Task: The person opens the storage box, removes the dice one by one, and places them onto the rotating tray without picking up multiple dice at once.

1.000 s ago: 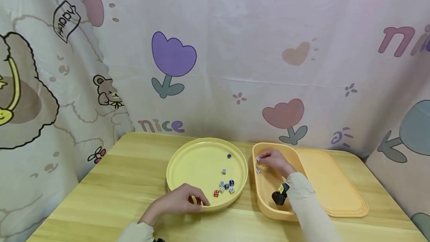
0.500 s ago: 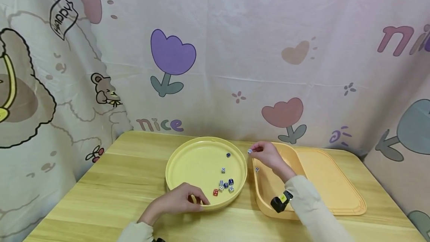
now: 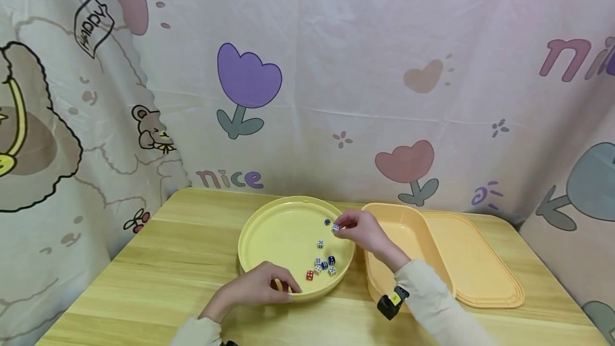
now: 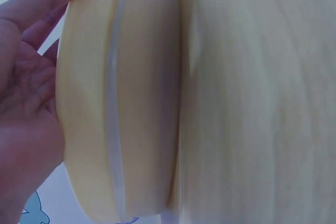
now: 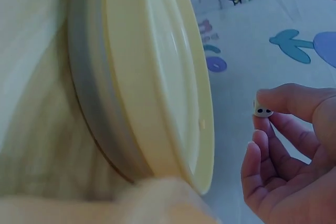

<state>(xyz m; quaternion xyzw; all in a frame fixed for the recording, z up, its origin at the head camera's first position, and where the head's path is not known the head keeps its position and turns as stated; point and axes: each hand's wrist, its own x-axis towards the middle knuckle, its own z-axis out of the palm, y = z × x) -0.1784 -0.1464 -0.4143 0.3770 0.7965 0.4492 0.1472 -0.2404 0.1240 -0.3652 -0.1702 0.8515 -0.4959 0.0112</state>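
Around the near rim of a yellow round tray [image 3: 276, 228], my left hand [image 3: 259, 284] grips with the thumb outside and fingers over the edge. My right hand [image 3: 367, 234] pinches a white die [image 3: 335, 227] between thumb and fingertips, above the tray's right side. The right wrist view shows that die [image 5: 262, 110] with dark pips. Inside the tray lie several dice: a red die [image 3: 309, 275], a lone white die [image 3: 320, 244], a dark blue die [image 3: 327, 222] near the back, and a cluster of white and dark blue ones.
An orange rectangular box [image 3: 408, 218] stands right of the tray, partly hidden by my right forearm. Its flat orange lid [image 3: 475, 260] lies beyond it on the wooden table [image 3: 158, 260]. A printed curtain [image 3: 307, 95] hangs behind the table.
My right hand has lifted a white die out of the orange box and carried it left, over the tray. The left hand keeps its place on the rim.
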